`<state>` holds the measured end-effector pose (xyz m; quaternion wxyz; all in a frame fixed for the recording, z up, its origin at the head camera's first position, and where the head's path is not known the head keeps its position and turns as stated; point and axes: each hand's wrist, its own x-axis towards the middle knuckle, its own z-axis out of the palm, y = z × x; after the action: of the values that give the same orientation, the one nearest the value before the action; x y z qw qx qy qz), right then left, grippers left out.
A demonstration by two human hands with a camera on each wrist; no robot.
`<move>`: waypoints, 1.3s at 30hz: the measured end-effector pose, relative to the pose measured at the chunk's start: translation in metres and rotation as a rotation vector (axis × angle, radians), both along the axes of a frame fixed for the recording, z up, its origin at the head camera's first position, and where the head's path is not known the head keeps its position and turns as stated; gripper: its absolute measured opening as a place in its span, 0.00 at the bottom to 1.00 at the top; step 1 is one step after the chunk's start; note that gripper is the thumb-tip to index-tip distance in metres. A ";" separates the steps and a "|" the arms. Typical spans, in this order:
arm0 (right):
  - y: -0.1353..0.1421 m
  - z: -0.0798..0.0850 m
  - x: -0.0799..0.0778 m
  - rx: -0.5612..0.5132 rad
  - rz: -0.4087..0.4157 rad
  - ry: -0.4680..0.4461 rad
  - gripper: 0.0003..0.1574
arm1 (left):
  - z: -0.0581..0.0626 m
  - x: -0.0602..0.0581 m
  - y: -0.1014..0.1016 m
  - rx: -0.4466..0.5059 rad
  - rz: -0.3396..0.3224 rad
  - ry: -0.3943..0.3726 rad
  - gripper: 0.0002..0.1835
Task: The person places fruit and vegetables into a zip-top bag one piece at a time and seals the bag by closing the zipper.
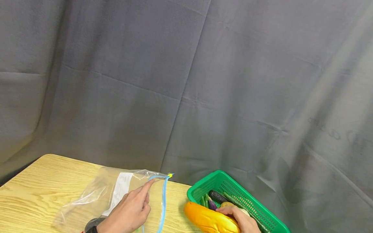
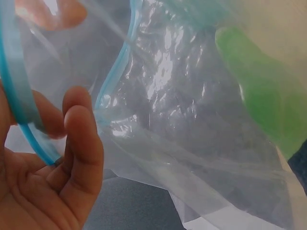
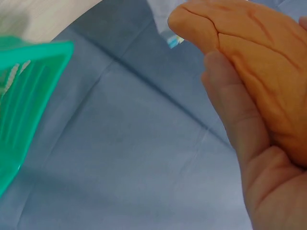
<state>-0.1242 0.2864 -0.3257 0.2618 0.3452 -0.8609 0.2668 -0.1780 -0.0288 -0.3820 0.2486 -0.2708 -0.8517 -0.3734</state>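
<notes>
A clear zip bag (image 1: 90, 194) with a blue zip strip and a white label (image 1: 120, 189) lies on the table. My left hand (image 1: 129, 207) holds its rim, index finger stretched along the opening. In the left wrist view, the blue strip (image 2: 12, 81) passes among the left fingers (image 2: 81, 143), and a smooth green thing (image 2: 268, 91) shows through the plastic; its kind is unclear. My right hand (image 1: 242, 220) grips a golden-brown bread loaf (image 1: 208, 218) in front of the green basket (image 1: 244, 191). The right wrist view shows the loaf (image 3: 259, 62) against the palm and fingers.
Inside the basket lie an eggplant (image 1: 212, 204), a dark long vegetable (image 1: 217, 196), a cucumber-like green one (image 1: 233, 200) and other produce. The wooden table (image 1: 32, 187) ends at a grey curtain (image 1: 131, 97) behind.
</notes>
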 end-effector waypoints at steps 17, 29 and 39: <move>-0.069 -0.012 -0.034 0.044 0.200 -0.305 0.29 | 0.007 0.002 0.002 -0.017 -0.005 -0.095 0.33; -0.104 -0.018 -0.045 0.283 0.147 -0.390 0.31 | 0.013 0.004 0.001 -0.017 -0.032 -0.121 0.32; -0.128 -0.025 -0.048 0.512 0.099 -0.262 0.28 | 0.019 0.009 0.007 -0.021 -0.080 -0.147 0.31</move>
<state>-0.1723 0.1584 -0.3510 0.0394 0.4043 -0.9088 0.0957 -0.1692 -0.0219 -0.3632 0.1674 -0.2789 -0.8602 -0.3928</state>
